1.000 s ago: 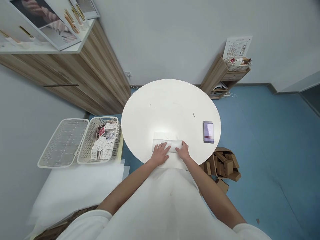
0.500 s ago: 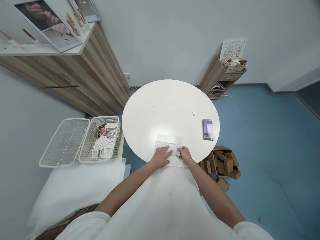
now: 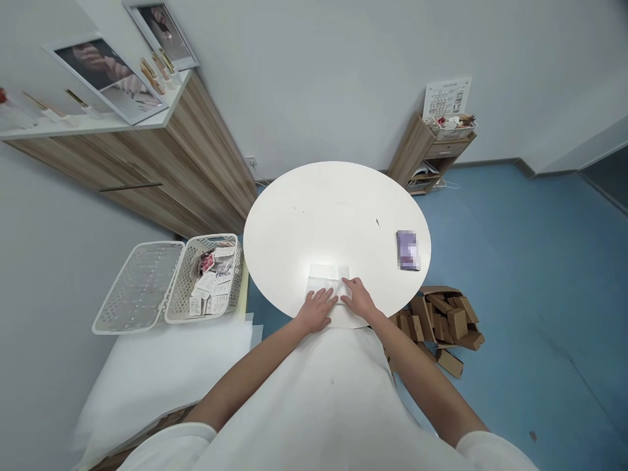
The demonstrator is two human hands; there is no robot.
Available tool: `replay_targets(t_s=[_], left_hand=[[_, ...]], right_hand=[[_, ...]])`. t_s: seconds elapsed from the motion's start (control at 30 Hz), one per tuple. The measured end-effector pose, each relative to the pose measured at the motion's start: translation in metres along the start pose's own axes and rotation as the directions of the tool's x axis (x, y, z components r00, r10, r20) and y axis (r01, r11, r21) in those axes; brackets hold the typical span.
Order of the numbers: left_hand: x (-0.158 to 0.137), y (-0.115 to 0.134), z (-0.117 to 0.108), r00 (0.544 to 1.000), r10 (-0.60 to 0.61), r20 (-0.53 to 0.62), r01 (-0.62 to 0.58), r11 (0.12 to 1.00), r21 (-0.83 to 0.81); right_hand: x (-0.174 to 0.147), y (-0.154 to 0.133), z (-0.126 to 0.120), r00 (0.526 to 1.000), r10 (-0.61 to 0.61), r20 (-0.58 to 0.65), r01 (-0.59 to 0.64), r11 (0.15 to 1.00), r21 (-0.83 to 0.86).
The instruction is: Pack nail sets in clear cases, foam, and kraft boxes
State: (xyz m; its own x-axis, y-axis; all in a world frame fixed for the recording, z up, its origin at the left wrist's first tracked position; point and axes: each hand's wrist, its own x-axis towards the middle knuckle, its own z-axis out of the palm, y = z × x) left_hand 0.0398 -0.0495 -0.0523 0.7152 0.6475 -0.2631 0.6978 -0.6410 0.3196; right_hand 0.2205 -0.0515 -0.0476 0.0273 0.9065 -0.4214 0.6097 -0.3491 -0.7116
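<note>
Left of the white tabletop, the head view shows a perforated basket filled with printed cards and small packets, and farther left, just beside it, a second basket holding clear plastic pieces. Right of the tabletop, on the floor, an open carton is packed with small brown boxes; far right, a small basket on a wooden cabinet carries red and tan items too small to name. Near the tabletop's near edge lies a white sheet, partly folded. The left hand rests palm down on its near part, fingers moderately spread. The right hand touches the sheet's right side, thumb and forefinger parted a little. Half a second ago that side reached farther right, the right hand's fingers close together at its edge; now it is turned inward, and the two hands' fingertips are nearer each other.
</note>
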Motion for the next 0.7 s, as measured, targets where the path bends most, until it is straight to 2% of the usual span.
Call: replay_targets(t_s=[0.07,0.13,0.17,0.23,0.27,0.3,0.33,0.43,0.57,0.63,0.7], left_hand=[[-0.006,-0.002,0.003,0.999,-0.05,-0.017,0.049,0.998,-0.045],[-0.013,-0.007,0.006,0.975,-0.214,-0.053,0.206,0.97,-0.127],[-0.017,-0.01,0.009,0.937,-0.344,-0.066,0.327,0.926,-0.188],[-0.023,-0.019,0.012,0.797,-0.601,-0.052,0.554,0.764,-0.331],[-0.025,-0.023,0.014,0.727,-0.686,-0.029,0.621,0.674,-0.4],[-0.026,-0.027,0.014,0.678,-0.735,-0.001,0.651,0.601,-0.463],[-0.026,-0.03,0.014,0.655,-0.755,0.031,0.655,0.547,-0.522],[-0.024,-0.034,0.012,0.645,-0.751,0.14,0.619,0.407,-0.672],[-0.02,-0.028,0.009,0.612,-0.737,0.286,0.585,0.178,-0.792],[-0.02,-0.026,0.008,0.63,-0.705,0.326,0.566,0.129,-0.815],[-0.021,-0.026,0.007,0.66,-0.673,0.333,0.551,0.133,-0.824]], right_hand=[[-0.001,-0.001,0.007,0.997,-0.067,0.034,0.074,0.968,-0.239],[-0.001,-0.002,0.015,0.996,-0.083,0.046,0.094,0.925,-0.367],[-0.001,-0.003,0.019,0.996,-0.081,0.038,0.09,0.915,-0.392],[0.0,-0.004,0.025,0.997,-0.077,0.023,0.079,0.906,-0.415],[0.0,-0.004,0.026,0.997,-0.078,0.021,0.08,0.906,-0.416],[0.0,-0.004,0.028,0.996,-0.081,0.022,0.083,0.908,-0.411],[-0.001,-0.004,0.028,0.996,-0.085,0.025,0.087,0.912,-0.401],[-0.006,-0.004,0.032,0.994,-0.099,0.054,0.112,0.925,-0.364],[-0.016,-0.002,0.039,0.988,-0.122,0.092,0.146,0.931,-0.333],[-0.019,-0.001,0.041,0.986,-0.126,0.106,0.154,0.936,-0.316],[-0.02,0.0,0.041,0.985,-0.125,0.117,0.155,0.943,-0.296]])
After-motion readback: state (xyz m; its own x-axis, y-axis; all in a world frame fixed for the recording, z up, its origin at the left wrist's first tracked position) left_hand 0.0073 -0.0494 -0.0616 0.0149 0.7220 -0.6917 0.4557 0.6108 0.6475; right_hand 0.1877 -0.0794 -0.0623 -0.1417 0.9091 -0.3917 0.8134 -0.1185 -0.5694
